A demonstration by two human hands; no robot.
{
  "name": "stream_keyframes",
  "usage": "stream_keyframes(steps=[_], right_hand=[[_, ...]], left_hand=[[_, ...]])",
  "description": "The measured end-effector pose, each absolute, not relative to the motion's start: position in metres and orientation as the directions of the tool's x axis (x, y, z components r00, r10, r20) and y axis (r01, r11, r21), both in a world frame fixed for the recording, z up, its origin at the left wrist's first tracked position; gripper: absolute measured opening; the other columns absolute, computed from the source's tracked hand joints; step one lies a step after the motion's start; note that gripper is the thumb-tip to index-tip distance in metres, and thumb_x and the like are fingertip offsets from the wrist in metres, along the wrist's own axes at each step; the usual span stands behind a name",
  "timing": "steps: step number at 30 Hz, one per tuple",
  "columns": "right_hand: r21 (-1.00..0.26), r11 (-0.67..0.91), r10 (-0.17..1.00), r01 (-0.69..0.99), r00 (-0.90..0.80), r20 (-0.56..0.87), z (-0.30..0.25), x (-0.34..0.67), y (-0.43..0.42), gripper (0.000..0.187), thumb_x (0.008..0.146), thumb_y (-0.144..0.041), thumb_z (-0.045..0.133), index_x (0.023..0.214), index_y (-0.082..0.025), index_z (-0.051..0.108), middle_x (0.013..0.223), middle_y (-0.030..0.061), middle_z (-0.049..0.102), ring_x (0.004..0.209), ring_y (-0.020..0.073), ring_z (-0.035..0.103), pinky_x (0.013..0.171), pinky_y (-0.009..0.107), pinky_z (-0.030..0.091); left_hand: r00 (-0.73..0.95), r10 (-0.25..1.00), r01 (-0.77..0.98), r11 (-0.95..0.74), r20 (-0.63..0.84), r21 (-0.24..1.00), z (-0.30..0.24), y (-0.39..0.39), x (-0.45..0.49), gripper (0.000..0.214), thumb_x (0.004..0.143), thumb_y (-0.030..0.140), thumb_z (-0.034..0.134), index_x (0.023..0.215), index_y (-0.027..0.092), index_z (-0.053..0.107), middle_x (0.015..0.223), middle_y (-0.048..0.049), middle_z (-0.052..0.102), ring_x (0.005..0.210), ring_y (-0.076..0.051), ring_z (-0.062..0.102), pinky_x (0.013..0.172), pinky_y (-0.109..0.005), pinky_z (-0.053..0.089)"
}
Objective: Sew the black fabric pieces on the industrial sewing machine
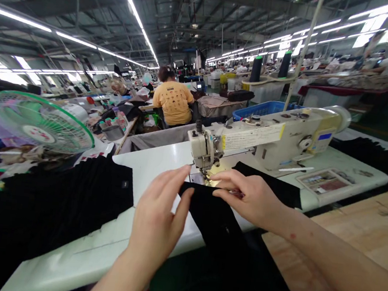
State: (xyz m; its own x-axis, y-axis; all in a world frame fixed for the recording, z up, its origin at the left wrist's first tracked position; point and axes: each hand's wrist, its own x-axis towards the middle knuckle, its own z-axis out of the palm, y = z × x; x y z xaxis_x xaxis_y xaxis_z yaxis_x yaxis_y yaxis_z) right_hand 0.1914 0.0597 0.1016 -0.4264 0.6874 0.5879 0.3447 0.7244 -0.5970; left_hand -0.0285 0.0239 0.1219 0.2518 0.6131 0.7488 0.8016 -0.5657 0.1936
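A piece of black fabric (pixel 211 216) drapes over the front edge of the sewing table, its upper edge stretched between my two hands. My left hand (pixel 160 207) pinches that edge at its left corner, thumb towards me. Further right, my right hand (pixel 248 192) grips the same edge between thumb and fingers, just in front of the needle area. The sewing machine (pixel 204 149) stands right behind the cloth, its lamp lit around the presser foot. Another black cloth part (pixel 270 183) lies on the table beyond my right wrist.
Black garments (pixel 97 185) are heaped on the table's left side. A green-rimmed fan (pixel 41 122) stands at the left. A wooden board (pixel 356 231) lies at the right. Behind the machine are a blue basket (pixel 265 112), thread cones (pixel 256 69) and a seated person in a yellow shirt (pixel 173 103).
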Motion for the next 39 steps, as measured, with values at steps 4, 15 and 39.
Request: stream_keyframes(steps=[4,15,39], right_hand=[[-0.519,0.788,0.611,0.330,-0.523,0.594,0.107,0.189,0.061,0.014,0.092,-0.022,0.062,0.106,-0.022,0.059,0.096,0.0009,0.075,0.083,0.0147,0.073,0.072,0.022,0.051],[-0.918,0.250,0.897,0.307,-0.430,0.100,0.074,0.183,0.048,0.024,0.085,-0.037,0.066,0.074,-0.018,0.057,0.061,-0.0066,0.052,0.057,0.0098,0.049,0.055,0.022,0.035],[-0.205,0.739,0.672,0.642,-0.681,0.291,-0.013,0.176,0.118,0.029,0.099,-0.025,0.050,0.121,-0.019,0.067,0.129,0.0057,0.067,0.095,0.0208,0.072,0.081,0.033,0.060]], left_hand=[[0.517,0.737,0.690,-0.660,0.435,0.299,0.140,0.036,-0.012,0.016,0.092,0.013,0.053,0.095,0.020,0.068,0.091,-0.0035,0.071,0.084,-0.017,0.067,0.073,-0.027,0.052],[0.394,0.777,0.722,-0.592,0.491,0.358,0.147,0.056,-0.014,0.017,0.093,0.020,0.049,0.084,0.020,0.064,0.083,-0.0017,0.068,0.081,-0.018,0.063,0.076,-0.030,0.047],[0.337,0.926,0.848,-0.377,0.169,0.373,0.009,0.153,-0.020,0.014,0.091,0.020,0.054,0.084,0.017,0.065,0.090,-0.0074,0.065,0.085,-0.020,0.062,0.078,-0.030,0.048]])
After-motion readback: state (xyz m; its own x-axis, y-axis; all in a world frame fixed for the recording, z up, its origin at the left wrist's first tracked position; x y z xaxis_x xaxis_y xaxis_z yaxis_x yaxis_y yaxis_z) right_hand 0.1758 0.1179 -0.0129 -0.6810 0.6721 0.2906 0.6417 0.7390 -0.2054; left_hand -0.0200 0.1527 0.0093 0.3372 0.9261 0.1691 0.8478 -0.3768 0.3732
